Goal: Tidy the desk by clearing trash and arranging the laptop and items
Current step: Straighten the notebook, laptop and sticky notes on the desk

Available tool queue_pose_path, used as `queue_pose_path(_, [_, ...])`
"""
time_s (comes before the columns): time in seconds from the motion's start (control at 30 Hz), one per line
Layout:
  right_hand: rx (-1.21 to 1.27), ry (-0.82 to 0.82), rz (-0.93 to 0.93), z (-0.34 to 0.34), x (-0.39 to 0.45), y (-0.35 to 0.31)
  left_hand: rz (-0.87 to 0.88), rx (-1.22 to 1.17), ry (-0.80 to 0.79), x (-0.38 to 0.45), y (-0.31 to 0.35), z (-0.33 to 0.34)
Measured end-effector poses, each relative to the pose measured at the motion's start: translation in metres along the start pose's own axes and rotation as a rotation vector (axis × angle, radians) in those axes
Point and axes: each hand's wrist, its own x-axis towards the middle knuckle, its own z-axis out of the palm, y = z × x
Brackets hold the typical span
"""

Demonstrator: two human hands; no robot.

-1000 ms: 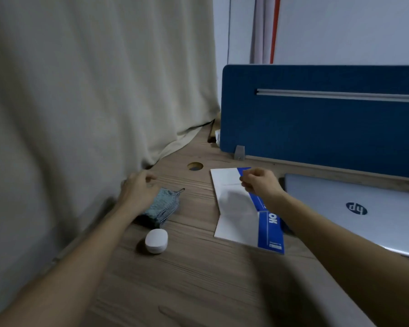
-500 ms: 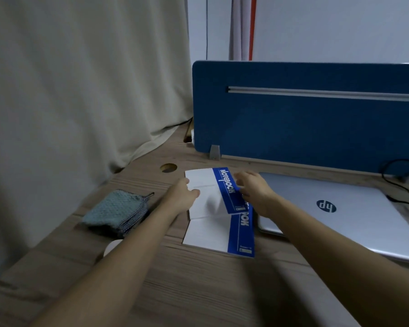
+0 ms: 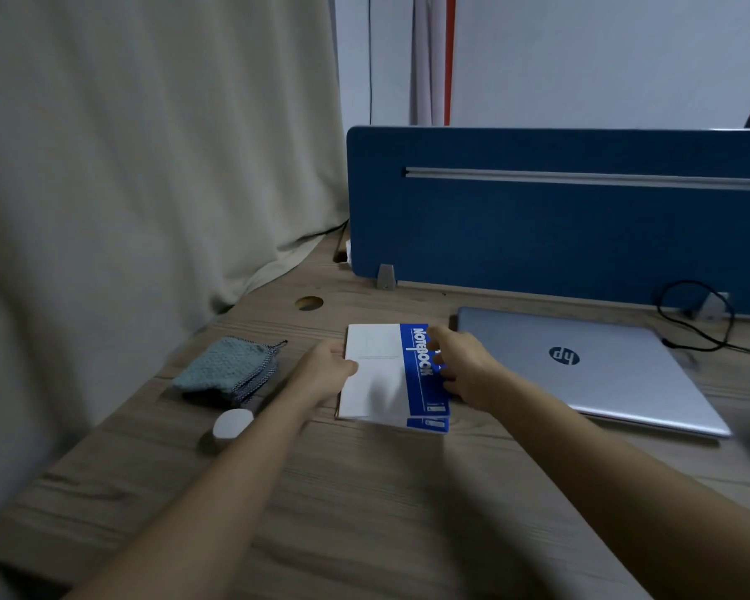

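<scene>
Notebook [image 3: 382, 374], white with blue spine band: flat on bench [image 3: 364, 491], just left of closed HP laptop [image 3: 589, 365]; long axis runs away from the person; a second copy shows beneath.
Left hand [image 3: 325, 370]: thumb pinching notebook's left edge.
Right hand [image 3: 462, 361]: fingers [image 3: 438, 339] curled onto the blue band, nearer the laptop.
Left of notebook: knitted cloth [image 3: 228, 368], white puck [image 3: 233, 423].
</scene>
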Motion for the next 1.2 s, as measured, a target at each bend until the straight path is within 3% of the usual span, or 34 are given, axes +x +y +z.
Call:
queue_pose_path(0.2, [0.043, -0.018, -0.001, 0.003, -0.031, 0.008, -0.019, -0.061, -0.038, -0.023, 0.006, -0.001])
queue_pose_path(0.33, [-0.042, 0.020, -0.115, -0.005, -0.036, 0.023, 0.000, -0.063, -0.019, -0.029, 0.008, 0.000])
queue_pose_path(0.47, [-0.284, 0.146, -0.274, -0.039, -0.037, 0.034, 0.113, 0.101, 0.004, -0.037, 0.013, 0.010])
queue_pose_path(0.57, [-0.415, 0.264, -0.342, -0.081, -0.037, 0.038, 0.256, 0.112, -0.087, -0.040, 0.027, 0.026])
queue_pose_path(0.83, [-0.823, 0.572, -0.162, -0.199, -0.040, 0.072, 0.362, 0.265, -0.246, -0.045, 0.063, 0.096])
queue_pose_path(0.97, [-0.881, 0.578, -0.142, -0.237, -0.041, 0.091, 0.355, 0.386, -0.198, -0.047, 0.075, 0.119])
queue_pose_path(1.2, [-0.908, 0.548, -0.297, -0.265, -0.041, 0.101, 0.314, 0.448, -0.201, -0.044, 0.084, 0.124])
